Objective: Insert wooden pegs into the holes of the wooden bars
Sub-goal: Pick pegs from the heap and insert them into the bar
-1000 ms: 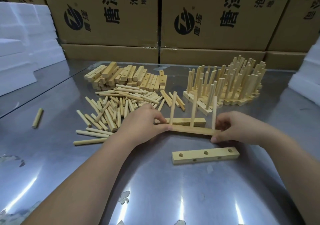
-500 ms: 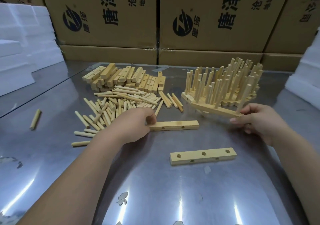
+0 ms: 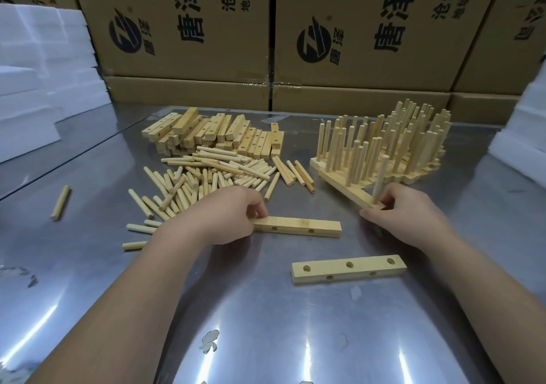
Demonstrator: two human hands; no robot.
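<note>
Now your right hand, pinching the pegged bar, has reached the two-o'clock stack; your left hand grips the next bar.

Both forearms bare, coming in from the bottom corners. Left grip palm down, fingers curled over the left end of a plain bar. Right grip knuckles up, thumb and fingers pinching the near end of a pegged bar.
</note>
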